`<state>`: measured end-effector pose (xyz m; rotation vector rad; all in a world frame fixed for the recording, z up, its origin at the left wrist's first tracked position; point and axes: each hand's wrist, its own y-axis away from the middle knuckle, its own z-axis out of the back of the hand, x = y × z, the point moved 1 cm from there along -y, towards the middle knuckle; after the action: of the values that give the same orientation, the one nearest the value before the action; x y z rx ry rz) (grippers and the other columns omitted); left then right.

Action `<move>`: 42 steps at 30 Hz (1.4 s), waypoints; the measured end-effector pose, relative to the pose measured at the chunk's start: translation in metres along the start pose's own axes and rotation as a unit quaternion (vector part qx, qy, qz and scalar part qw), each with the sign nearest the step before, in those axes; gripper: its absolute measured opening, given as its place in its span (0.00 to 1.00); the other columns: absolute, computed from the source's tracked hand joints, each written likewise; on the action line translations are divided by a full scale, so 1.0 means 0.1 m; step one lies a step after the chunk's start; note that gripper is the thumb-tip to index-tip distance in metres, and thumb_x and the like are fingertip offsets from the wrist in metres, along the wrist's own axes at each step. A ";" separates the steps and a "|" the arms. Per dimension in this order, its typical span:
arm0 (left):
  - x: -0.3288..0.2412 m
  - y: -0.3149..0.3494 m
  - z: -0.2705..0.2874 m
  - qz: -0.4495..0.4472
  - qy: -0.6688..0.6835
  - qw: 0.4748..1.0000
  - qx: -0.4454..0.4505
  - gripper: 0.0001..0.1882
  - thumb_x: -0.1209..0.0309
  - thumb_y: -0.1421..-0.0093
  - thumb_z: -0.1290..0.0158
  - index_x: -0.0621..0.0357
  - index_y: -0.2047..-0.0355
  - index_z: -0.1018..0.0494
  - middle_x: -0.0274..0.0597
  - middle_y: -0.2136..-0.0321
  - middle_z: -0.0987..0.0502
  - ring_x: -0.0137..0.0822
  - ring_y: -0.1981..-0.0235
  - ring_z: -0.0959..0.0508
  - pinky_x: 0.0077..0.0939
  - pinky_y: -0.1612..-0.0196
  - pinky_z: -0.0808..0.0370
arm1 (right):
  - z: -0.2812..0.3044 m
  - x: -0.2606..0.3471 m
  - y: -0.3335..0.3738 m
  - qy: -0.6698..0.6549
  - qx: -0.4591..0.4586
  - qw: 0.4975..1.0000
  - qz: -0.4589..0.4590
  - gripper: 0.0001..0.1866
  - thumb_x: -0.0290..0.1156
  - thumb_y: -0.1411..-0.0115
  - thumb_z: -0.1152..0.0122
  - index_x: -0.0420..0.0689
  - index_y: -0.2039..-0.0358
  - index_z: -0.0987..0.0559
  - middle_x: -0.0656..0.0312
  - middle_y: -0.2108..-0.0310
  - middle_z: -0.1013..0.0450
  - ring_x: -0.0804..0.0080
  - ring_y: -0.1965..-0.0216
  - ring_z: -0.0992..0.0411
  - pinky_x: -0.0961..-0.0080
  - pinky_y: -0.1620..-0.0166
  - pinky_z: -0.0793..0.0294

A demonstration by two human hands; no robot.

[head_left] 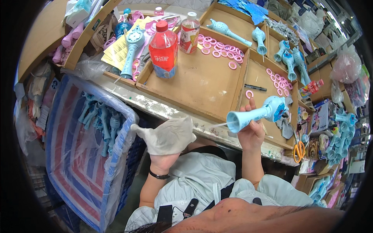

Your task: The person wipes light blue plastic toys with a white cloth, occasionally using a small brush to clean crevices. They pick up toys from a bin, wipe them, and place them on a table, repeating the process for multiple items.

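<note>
My right hand (pixel 251 134) grips a light blue plastic toy wand (pixel 254 115) above the tray's front edge. Its flared end points left, a thin pale rod sticks out of that end, and the patterned head is at the right. My right index finger points up, close to a pink ring (pixel 249 94). My left hand (pixel 165 138), in a white cloth glove, hangs to the left in front of the table edge. Its fingers look stretched out, with nothing seen in them. The glove hides the finger details.
Pink rings (pixel 223 50) lie in a cardboard tray (pixel 186 95). A red-capped bottle (pixel 163 50) and a white-capped bottle (pixel 190 33) stand there. More blue wands (pixel 134 50) lie around. A striped bag-lined bin (pixel 74 155) holds several at left. Orange-handled scissors (pixel 299 151) hang at right.
</note>
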<state>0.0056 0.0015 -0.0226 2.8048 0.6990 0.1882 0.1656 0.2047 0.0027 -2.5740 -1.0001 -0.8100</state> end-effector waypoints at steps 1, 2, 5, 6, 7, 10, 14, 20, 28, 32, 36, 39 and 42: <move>-0.04 0.03 0.04 -0.001 0.000 1.000 0.013 0.62 0.25 0.55 0.57 0.76 0.41 0.47 0.64 0.39 0.44 0.56 0.36 0.44 0.58 0.35 0.53 | -0.02 0.05 -0.04 0.062 0.008 0.998 -0.007 0.39 0.24 0.51 0.39 0.42 0.38 0.41 0.54 0.55 0.28 0.61 0.53 0.28 0.65 0.48 0.29; -0.08 0.07 0.10 -0.030 -0.081 0.996 0.017 0.59 0.28 0.53 0.57 0.74 0.40 0.47 0.61 0.38 0.44 0.54 0.36 0.45 0.58 0.34 0.54 | -0.05 0.12 -0.10 0.124 0.017 0.992 -0.013 0.39 0.26 0.52 0.37 0.41 0.38 0.41 0.54 0.59 0.27 0.61 0.57 0.26 0.65 0.51 0.26; -0.20 0.17 0.29 -0.063 -0.209 0.973 0.077 0.47 0.36 0.43 0.58 0.65 0.38 0.46 0.53 0.37 0.43 0.52 0.35 0.45 0.56 0.33 0.55 | -0.12 0.47 -0.42 0.197 0.081 0.974 0.083 0.39 0.29 0.50 0.38 0.39 0.38 0.43 0.55 0.65 0.28 0.66 0.66 0.25 0.70 0.61 0.22; -0.24 0.19 0.36 -0.084 -0.242 0.966 0.034 0.45 0.37 0.42 0.58 0.62 0.37 0.45 0.51 0.37 0.43 0.51 0.35 0.45 0.56 0.33 0.55 | -0.13 0.57 -0.47 0.182 0.009 0.977 0.106 0.39 0.33 0.46 0.39 0.37 0.38 0.45 0.55 0.67 0.28 0.69 0.70 0.26 0.73 0.66 0.21; -0.29 0.20 0.43 -0.101 -0.260 0.959 -0.051 0.43 0.38 0.41 0.58 0.60 0.37 0.45 0.49 0.37 0.43 0.51 0.35 0.45 0.57 0.33 0.56 | -0.15 0.61 -0.53 0.167 -0.003 0.983 0.073 0.29 0.37 0.43 0.40 0.36 0.46 0.38 0.57 0.64 0.29 0.67 0.64 0.24 0.72 0.68 0.21; -0.43 0.11 0.52 -0.122 -0.301 0.942 0.079 0.39 0.40 0.40 0.59 0.55 0.37 0.43 0.45 0.36 0.42 0.51 0.35 0.45 0.55 0.33 0.56 | -0.17 0.39 -0.60 0.363 -0.014 0.919 -0.152 0.26 0.36 0.44 0.40 0.39 0.49 0.36 0.59 0.67 0.27 0.67 0.67 0.23 0.76 0.79 0.26; -0.58 0.06 0.58 -0.111 -0.044 0.979 0.163 0.40 0.39 0.41 0.59 0.54 0.38 0.41 0.45 0.37 0.41 0.50 0.36 0.43 0.57 0.35 0.53 | -0.07 0.50 -1.15 0.427 -0.045 0.881 -0.199 0.26 0.38 0.44 0.41 0.41 0.47 0.35 0.63 0.70 0.27 0.76 0.72 0.24 0.85 0.84 0.32; -1.33 0.45 0.67 -0.332 -0.119 0.916 0.191 0.40 0.35 0.41 0.61 0.54 0.41 0.36 0.49 0.40 0.37 0.51 0.40 0.38 0.55 0.37 0.47 | 0.58 0.90 -3.00 0.423 -0.071 0.882 -0.192 0.18 0.45 0.44 0.39 0.46 0.62 0.26 0.62 0.71 0.23 0.77 0.74 0.24 0.83 0.82 0.32; -2.35 1.73 0.41 -0.498 -0.175 0.835 0.157 0.40 0.39 0.41 0.56 0.56 0.39 0.40 0.46 0.39 0.39 0.46 0.38 0.40 0.49 0.34 0.48 | 1.01 0.95 -3.95 0.580 -0.131 0.794 0.123 0.20 0.35 0.41 0.40 0.33 0.54 0.26 0.56 0.61 0.26 0.67 0.61 0.27 0.71 0.59 0.28; -2.84 1.97 0.38 -0.514 -0.135 0.822 0.203 0.37 0.43 0.40 0.52 0.59 0.42 0.39 0.44 0.41 0.36 0.43 0.39 0.38 0.43 0.33 0.48 | 0.37 0.19 -2.98 0.660 0.046 0.696 0.280 0.13 0.25 0.38 0.48 0.35 0.53 0.28 0.56 0.54 0.29 0.70 0.54 0.31 0.75 0.52 0.32; -2.97 2.09 0.53 -0.511 -0.139 0.822 0.209 0.33 0.46 0.39 0.53 0.58 0.43 0.38 0.42 0.41 0.36 0.41 0.39 0.38 0.42 0.33 0.48 | -0.80 -0.96 -1.62 0.676 0.470 0.455 0.338 0.11 0.16 0.53 0.40 0.42 0.67 0.23 0.56 0.64 0.26 0.63 0.62 0.27 0.73 0.61 0.27; -2.85 2.16 0.56 -0.509 -0.131 0.826 0.205 0.37 0.42 0.39 0.55 0.57 0.40 0.40 0.43 0.40 0.38 0.40 0.39 0.39 0.42 0.33 0.48 | -1.70 -1.89 -1.09 0.567 0.711 0.302 0.286 0.09 0.25 0.53 0.38 0.47 0.68 0.22 0.62 0.65 0.26 0.64 0.63 0.26 0.69 0.62 0.26; -2.75 2.21 0.49 -0.549 -0.074 0.816 0.167 0.44 0.36 0.42 0.57 0.61 0.38 0.44 0.47 0.40 0.38 0.42 0.38 0.39 0.42 0.34 0.47 | -2.19 -3.07 -0.76 0.490 0.776 0.352 0.184 0.13 0.24 0.52 0.42 0.46 0.63 0.24 0.61 0.64 0.27 0.61 0.63 0.28 0.69 0.60 0.28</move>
<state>-0.1282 -0.3283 -0.0287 2.1390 2.2866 -0.3966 -0.1614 0.0024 0.0031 -0.2764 -0.2241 -0.4901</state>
